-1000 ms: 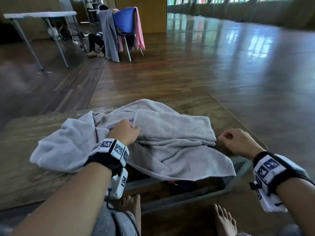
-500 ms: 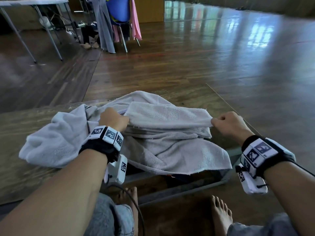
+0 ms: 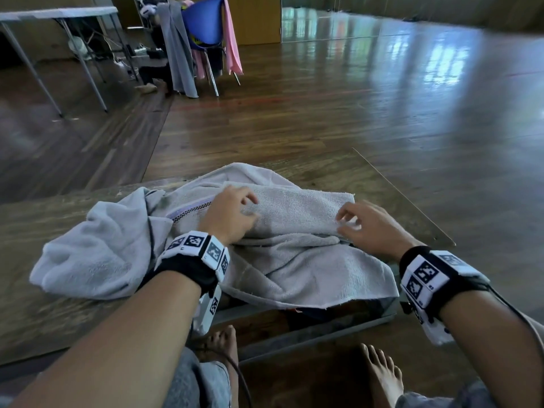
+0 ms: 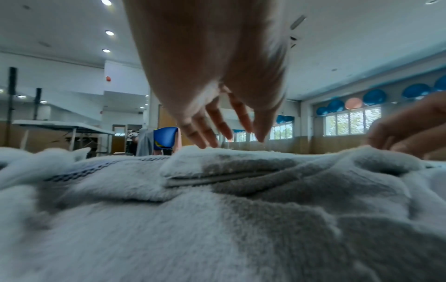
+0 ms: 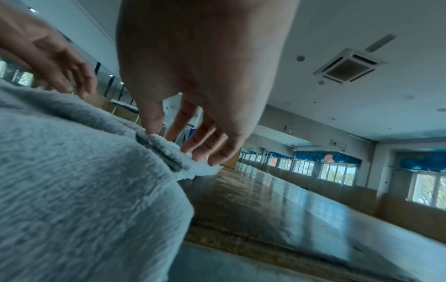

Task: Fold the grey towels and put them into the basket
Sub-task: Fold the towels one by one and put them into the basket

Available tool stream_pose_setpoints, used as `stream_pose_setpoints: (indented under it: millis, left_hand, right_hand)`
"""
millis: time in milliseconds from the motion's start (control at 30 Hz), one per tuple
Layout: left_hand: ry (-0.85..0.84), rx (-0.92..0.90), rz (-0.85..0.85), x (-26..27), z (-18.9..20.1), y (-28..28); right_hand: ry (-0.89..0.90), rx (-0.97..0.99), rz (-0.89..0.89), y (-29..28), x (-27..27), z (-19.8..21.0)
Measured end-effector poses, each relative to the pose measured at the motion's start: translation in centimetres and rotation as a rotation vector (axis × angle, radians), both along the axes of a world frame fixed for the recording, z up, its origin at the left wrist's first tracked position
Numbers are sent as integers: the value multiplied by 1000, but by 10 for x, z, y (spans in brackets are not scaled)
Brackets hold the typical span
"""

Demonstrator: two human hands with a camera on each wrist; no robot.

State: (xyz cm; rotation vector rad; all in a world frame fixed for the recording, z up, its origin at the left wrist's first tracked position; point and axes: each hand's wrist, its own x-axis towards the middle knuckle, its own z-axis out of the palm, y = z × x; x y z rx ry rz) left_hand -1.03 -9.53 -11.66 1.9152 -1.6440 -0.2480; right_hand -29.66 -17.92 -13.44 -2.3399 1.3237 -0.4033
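Two hands [image 3: 229, 213] [image 3: 368, 225]; grey towels [image 3: 294, 254], count unclear; one chair [image 3: 203, 22].

The towels [image 3: 294, 260] are pale grey; one has a dark checked band [image 3: 191, 212]. The chair [image 3: 203, 25] is blue, draped with a pink cloth [image 3: 232, 45]. The wristbands [image 3: 197, 254] bear black-and-white square markers.

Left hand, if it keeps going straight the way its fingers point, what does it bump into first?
Probably the folded grey towel: the left hand points forward and slightly down, its fingertips just at the towel's top. Contact unclear.

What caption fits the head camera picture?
Both hands, left hand and right hand, rest spread fingers on a folded grey towel.
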Motion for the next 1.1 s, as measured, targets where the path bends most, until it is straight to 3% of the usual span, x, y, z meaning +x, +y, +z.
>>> stream_pose_setpoints:
  millis: [133, 333, 600, 767, 867, 967, 1100]
  left_hand:
    - [-34, 154, -221, -19, -3, -4]
    - [-83, 176, -201, -22, -4, -10]
    - [117, 206, -175, -13, -1, -10]
    - [38, 256, -220, -14, -1, -10]
    - [-14, 314, -216, -17, -1, -12]
    - [26, 200, -147, -24, 1, -18]
    - [-186, -4, -141, -38, -6, -26]
  right_hand:
    - [46, 9, 96, -2, 8, -6]
    - [67, -14, 70, -5, 10, -2]
    - [-63, 127, -4, 5, 11, 14]
    - [89, 147, 14, 5, 16, 19]
    - [138, 62, -35, 5, 19, 18]
    - [120, -133, -76, 5, 24, 16]
    - [59, -192, -4, 1, 41, 12]
